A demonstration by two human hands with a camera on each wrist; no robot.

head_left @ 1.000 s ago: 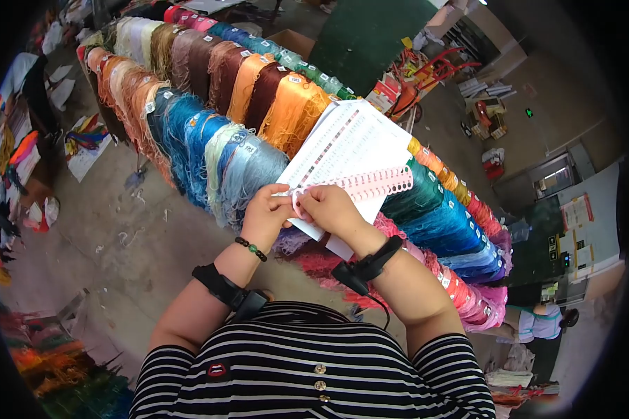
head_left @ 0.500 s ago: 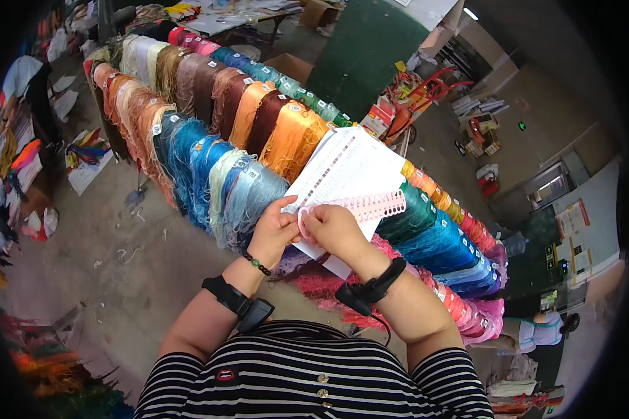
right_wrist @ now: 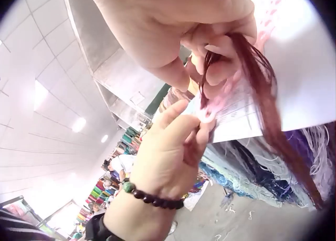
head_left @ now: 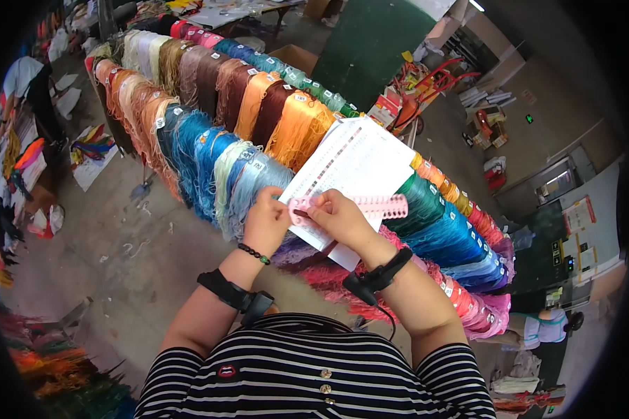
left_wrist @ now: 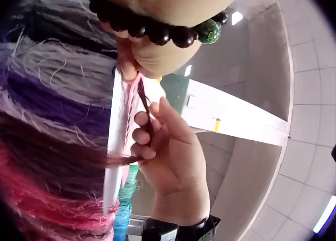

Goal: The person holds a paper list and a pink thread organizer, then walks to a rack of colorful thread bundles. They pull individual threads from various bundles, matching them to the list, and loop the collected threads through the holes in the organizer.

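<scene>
My left hand (head_left: 265, 222) pinches the near end of a pink strip (head_left: 384, 206) punched with rows of holes. The strip lies along a stack of printed white sheets (head_left: 370, 150) on top of the yarn rack. Just right of it, my right hand (head_left: 346, 220) holds a dark red-brown thread bundle (right_wrist: 265, 101) in curled fingers. In the left wrist view the thread (left_wrist: 144, 96) runs from the strip's end into the right hand's fingers, and its tail hangs down past the sheets. In the right wrist view the strip's end hole shows at the left fingertips.
Long rows of coloured skeins with number tags (head_left: 258, 165) hang on the rack at both sides of the sheets. A red hand truck (head_left: 426, 91) stands beyond. One person (head_left: 28, 80) bends at the far left, another (head_left: 545, 327) is at the right.
The hands have drawn slightly apart. The strip's near end now shows flatter between them, with dark thread across it, where a pink curve showed before.
</scene>
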